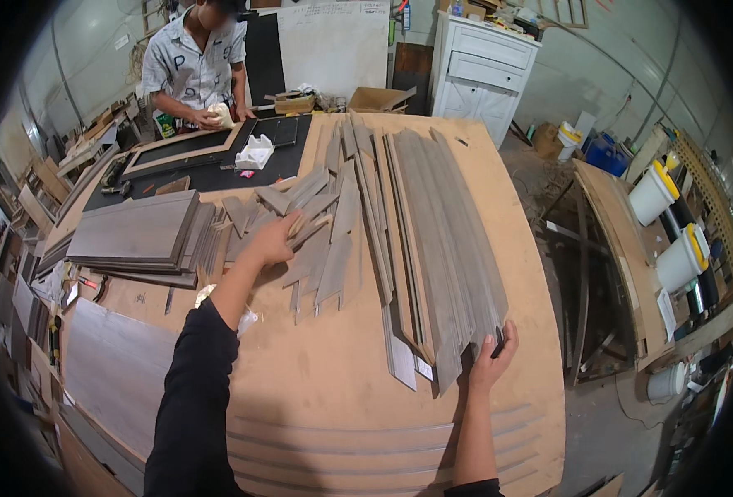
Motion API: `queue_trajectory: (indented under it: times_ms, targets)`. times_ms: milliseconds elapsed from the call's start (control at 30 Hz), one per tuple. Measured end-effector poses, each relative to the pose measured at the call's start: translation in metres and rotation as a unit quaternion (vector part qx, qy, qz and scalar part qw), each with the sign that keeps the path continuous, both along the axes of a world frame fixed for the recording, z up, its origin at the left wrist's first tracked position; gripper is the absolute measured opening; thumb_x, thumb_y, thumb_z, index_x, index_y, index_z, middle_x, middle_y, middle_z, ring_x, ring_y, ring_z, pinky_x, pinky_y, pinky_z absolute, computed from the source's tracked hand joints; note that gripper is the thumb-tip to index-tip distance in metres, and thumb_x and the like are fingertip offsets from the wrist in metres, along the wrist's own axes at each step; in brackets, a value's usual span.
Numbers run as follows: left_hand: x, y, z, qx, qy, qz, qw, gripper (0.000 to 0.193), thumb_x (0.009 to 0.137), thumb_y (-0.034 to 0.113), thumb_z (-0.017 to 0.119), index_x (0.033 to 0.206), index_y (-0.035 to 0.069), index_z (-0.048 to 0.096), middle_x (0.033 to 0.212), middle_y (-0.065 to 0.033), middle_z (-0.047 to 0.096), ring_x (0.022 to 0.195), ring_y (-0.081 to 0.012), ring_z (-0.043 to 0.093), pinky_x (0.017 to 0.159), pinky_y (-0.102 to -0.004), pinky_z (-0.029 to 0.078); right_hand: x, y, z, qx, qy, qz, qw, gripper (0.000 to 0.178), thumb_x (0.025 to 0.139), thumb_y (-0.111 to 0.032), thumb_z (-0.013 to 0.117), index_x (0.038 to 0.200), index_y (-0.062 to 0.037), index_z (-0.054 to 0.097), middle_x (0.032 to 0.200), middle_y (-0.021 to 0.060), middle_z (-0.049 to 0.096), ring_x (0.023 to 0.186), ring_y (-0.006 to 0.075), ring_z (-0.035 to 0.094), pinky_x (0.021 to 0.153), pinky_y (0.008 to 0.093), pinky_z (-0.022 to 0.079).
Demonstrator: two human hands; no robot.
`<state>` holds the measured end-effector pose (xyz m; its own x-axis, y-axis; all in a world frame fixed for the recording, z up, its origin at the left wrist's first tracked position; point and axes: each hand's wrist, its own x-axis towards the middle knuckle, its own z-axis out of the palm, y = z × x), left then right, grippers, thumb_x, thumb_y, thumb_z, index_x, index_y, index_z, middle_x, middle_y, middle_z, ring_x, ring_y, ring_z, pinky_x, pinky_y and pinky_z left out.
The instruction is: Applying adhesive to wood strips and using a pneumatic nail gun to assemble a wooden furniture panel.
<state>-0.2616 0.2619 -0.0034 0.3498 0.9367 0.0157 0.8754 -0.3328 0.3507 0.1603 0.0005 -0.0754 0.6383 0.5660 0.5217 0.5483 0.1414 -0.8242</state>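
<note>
My left hand reaches over a heap of short grey wooden strips with mitred ends. Its fingers are closed on one short strip. To the right of the heap lies a bundle of long grey wooden strips, side by side, with angled ends. My right hand is at the near right end of this bundle, thumb and fingers apart, against the outer strips. Stacked grey panels lie left of the heap.
Across the table, a person holds a pale wad over a black panel frame. A white paper box sits there. Thin strips lie near me. A grey board is at left. White buckets stand at right.
</note>
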Motion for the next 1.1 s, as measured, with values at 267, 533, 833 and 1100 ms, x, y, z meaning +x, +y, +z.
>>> queue_trajectory:
  times_ms: [267,533,833,1100]
  targets:
    - [0.023,-0.015,-0.017,0.129,-0.011,0.037,0.991,0.075,0.069,0.005,0.07,0.138,0.015,0.043,0.11,-0.0202,0.063,0.098,-0.0411,0.062,0.083,-0.0477,0.051,0.001,-0.006,-0.002,-0.009,0.0,-0.003,1.0,0.048,0.087,-0.018,0.058,0.129,0.0043,0.049,0.131,0.0225,0.049,0.124,0.0372,0.046,0.106,0.0454,0.035]
    - [0.09,-0.119,0.114,-0.022,-0.033,-0.111,0.993,0.072,0.071,0.013,0.072,0.137,0.013,0.043,0.106,-0.0188,0.066,0.098,-0.039,0.062,0.082,-0.0455,0.051,0.005,-0.009,-0.001,-0.015,-0.008,-0.011,1.0,0.048,0.087,-0.017,0.06,0.128,0.0045,0.049,0.128,0.0216,0.051,0.119,0.0363,0.048,0.104,0.0447,0.036]
    - [0.059,-0.218,0.016,-0.068,-0.03,-0.182,0.98,0.062,0.071,0.025,0.079,0.123,0.002,0.056,0.131,-0.0235,0.051,0.119,-0.0379,0.05,0.101,-0.041,0.042,0.012,-0.007,-0.004,-0.005,0.021,0.007,1.0,0.05,0.087,-0.015,0.062,0.13,0.0038,0.048,0.131,0.021,0.049,0.122,0.0352,0.047,0.106,0.0438,0.036]
    - [0.005,-0.304,-0.032,0.045,-0.027,-0.058,0.997,0.064,0.077,0.023,0.075,0.134,0.007,0.051,0.142,-0.0232,0.041,0.129,-0.0459,0.039,0.107,-0.0513,0.034,-0.146,-0.046,0.062,-0.19,-0.257,0.453,0.832,0.074,0.074,-0.035,0.077,0.139,-0.0143,0.046,0.145,0.0156,0.041,0.138,0.036,0.034,0.109,0.0553,0.029]
